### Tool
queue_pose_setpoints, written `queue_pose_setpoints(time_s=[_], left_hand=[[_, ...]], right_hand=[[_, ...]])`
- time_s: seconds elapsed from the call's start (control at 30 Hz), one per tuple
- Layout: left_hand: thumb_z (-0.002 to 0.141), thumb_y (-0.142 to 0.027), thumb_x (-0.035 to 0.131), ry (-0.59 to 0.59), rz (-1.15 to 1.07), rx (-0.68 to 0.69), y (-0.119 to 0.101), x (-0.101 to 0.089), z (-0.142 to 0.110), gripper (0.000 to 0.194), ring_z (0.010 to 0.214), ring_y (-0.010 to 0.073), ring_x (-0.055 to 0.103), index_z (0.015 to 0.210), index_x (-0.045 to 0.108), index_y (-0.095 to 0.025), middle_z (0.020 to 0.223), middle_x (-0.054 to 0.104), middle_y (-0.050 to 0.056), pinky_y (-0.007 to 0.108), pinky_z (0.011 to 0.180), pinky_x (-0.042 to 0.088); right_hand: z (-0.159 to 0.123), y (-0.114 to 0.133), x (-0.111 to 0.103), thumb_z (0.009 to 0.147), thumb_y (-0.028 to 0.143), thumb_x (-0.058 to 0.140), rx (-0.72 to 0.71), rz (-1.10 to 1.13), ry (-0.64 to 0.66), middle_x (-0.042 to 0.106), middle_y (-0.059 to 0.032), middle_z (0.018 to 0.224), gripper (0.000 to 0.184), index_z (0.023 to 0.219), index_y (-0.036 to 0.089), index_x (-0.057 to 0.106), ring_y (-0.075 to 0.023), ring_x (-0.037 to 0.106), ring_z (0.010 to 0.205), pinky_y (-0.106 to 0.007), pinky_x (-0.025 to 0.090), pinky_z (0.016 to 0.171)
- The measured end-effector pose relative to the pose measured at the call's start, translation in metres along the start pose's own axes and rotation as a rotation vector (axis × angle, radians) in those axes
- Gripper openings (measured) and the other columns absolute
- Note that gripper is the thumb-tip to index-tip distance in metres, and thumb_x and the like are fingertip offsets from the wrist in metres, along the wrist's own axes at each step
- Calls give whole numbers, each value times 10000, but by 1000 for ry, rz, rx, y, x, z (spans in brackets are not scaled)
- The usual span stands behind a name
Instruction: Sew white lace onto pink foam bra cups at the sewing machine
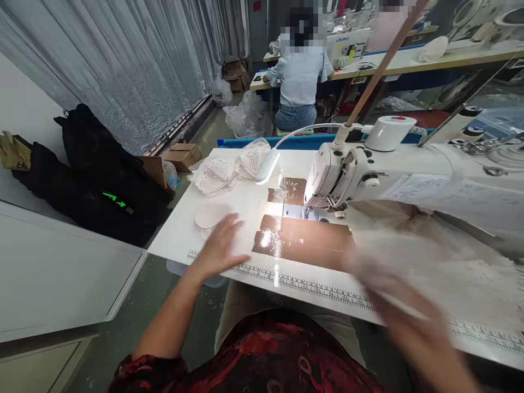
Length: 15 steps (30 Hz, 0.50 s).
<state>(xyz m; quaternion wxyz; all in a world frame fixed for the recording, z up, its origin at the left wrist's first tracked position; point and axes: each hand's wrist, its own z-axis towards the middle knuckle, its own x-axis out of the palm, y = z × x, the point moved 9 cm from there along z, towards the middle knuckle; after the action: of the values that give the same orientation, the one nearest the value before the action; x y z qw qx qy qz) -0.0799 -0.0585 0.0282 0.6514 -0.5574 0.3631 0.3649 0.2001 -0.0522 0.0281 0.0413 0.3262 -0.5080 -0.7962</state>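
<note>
left hand (221,245): bare, nothing seen in the grip; thumb set wide of the fingers, palm over the table's near left part. right hand (395,289): heavily blurred, at the near edge of a heap of pale, sheer fabric (454,278); whether its fingers are closed on the cloth cannot be told.

just beyond the left fingers lies an oval (209,216), pale, smooth and flat, on the table (174,232); contact between hand and oval cannot be confirmed. the fabric lies right of the needle area, loose and crumpled, partly smeared by motion.

between the hands, glossy brown tape (295,237) covers the white, smooth tabletop in strips, creased and reflecting light. a printed ruler (286,278) runs along the near edge.

behind the oval sit two rounded lace piles (215,176), open-meshed and off-white, side by side. a slim white lamp (267,166) on a ribbed metal neck stands over the table near them. the sewing machine (376,169) is hard, white and curved, with a metal needle plate.

farther off: a person in a light blue shirt (301,76), seated; a silvery, wrinkled curtain (135,65); brown cardboard boxes (184,156).
</note>
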Motion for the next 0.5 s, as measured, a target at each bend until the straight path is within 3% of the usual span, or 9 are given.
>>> queue_pose_setpoints(time_s=[0.03,0.07,0.1,0.13,0.2,0.3,0.33,0.4,0.5], left_hand=[[724,-490,708,92,-149,121,-29,10,0,814,1390,303,294,1406,381,-189,1501,329,131,433,1135,288],[690,-464,743,208,-300,228,-57,22,-3,840,1344,288,377,1405,386,-202,1460,399,120,389,1105,340],[696,-412,743,341,-423,306,-80,35,-7,800,1257,266,480,1392,409,-203,1384,493,105,353,1052,397],[736,-338,701,430,-498,324,-92,45,-9,680,1122,236,579,1357,459,-200,1262,596,83,323,964,458],[790,-229,595,378,-537,218,-87,49,-5,418,914,190,637,1206,596,-188,1057,684,51,280,821,490],[814,-208,538,79,-428,-62,-41,32,0,220,834,191,611,965,693,-168,913,690,55,279,751,464],[830,-240,537,43,-446,-124,-31,30,-2,202,814,192,603,924,698,-163,873,682,58,280,732,459],[879,-351,511,135,-674,-143,-34,39,-6,277,769,182,598,937,701,-159,820,662,59,277,703,461],[854,-546,530,448,-1194,45,-86,56,-14,544,908,211,623,1283,554,-212,1064,637,101,320,807,485]], right_hand=[[11,3,14,882,336,565,-29,12,5,664,-36,1042,150,1007,286,631,-224,627,932,-357,535,759],[21,8,34,872,302,570,-44,27,100,679,-20,946,100,948,271,628,-205,643,849,-321,535,716],[27,15,53,877,258,544,-68,48,221,678,-14,890,78,893,253,620,-178,640,780,-289,525,680],[32,24,58,870,220,524,-116,61,239,669,-8,815,86,831,235,599,-154,625,705,-264,508,636],[39,35,43,797,152,557,-145,-6,100,645,9,741,83,769,229,546,-128,599,631,-223,464,557],[37,38,-3,710,106,594,-136,-128,-225,639,11,756,164,782,242,537,-130,592,640,-222,441,557],[36,33,-13,715,120,608,-94,-140,-304,636,6,762,156,783,244,542,-133,586,649,-230,439,572],[39,14,-17,756,200,631,37,-72,-325,634,-14,785,93,753,236,545,-144,575,675,-246,435,592],[46,-20,28,789,348,635,293,263,-13,642,-30,785,146,757,215,581,-162,578,690,-259,438,579]])
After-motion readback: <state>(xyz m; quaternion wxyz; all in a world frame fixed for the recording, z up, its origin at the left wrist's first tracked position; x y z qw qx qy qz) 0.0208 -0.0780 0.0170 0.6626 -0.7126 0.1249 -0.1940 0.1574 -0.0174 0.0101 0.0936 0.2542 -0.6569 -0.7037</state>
